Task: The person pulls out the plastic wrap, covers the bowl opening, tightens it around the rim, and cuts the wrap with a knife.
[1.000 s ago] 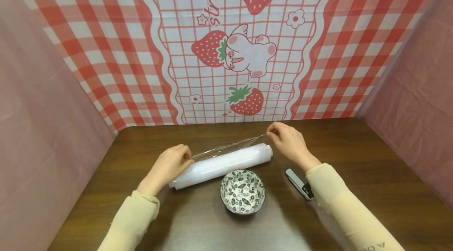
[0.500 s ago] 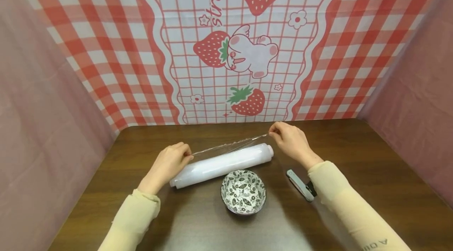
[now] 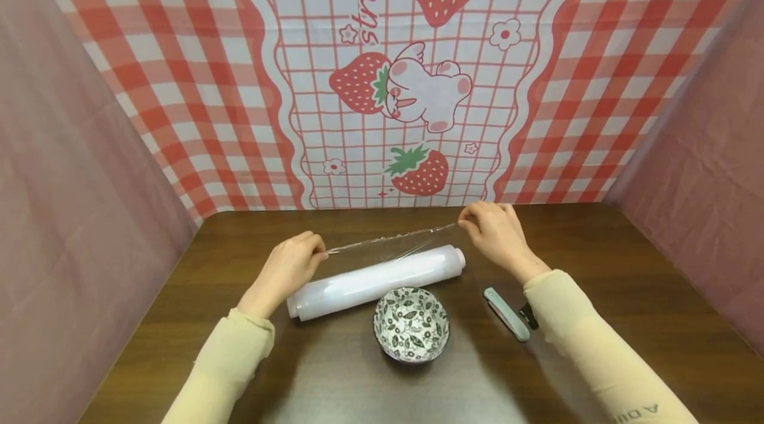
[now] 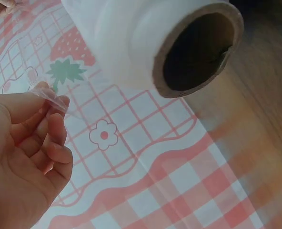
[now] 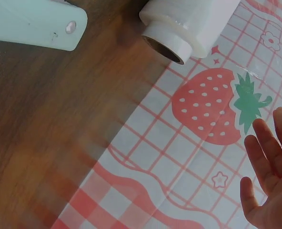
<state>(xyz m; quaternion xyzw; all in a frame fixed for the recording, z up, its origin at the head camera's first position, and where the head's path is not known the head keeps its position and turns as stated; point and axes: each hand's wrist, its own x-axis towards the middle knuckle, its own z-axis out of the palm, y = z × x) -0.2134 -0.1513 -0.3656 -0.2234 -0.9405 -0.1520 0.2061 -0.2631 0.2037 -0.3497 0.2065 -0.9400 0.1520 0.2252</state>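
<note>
My left hand (image 3: 289, 268) pinches one corner of a thin sheet of clear plastic wrap (image 3: 384, 239); the left wrist view shows the film bunched between thumb and fingertips. At the sheet's other end my right hand (image 3: 495, 235) pinches the far corner. The free edge is stretched taut between both hands, beyond the white roll of plastic wrap (image 3: 379, 281) it comes from. That roll lies slanted on the table, its cardboard core (image 4: 160, 78) facing the left wrist camera. A round bowl (image 3: 412, 324) with black leaf patterns stands just on the near side of the roll.
To the right of the bowl lies a slim pale green tool (image 3: 506, 313), with a small black piece (image 3: 528, 316) beside it near the right sleeve. A checked strawberry cloth (image 3: 418, 79) hangs behind the brown wooden table (image 3: 615, 265). Pink cloths (image 3: 77, 178) flank both sides.
Both hands have risen slightly away from the roll, drawing the film's edge farther off it. The right hand has also shifted a little right. Bowl and pale green tool stay put.
</note>
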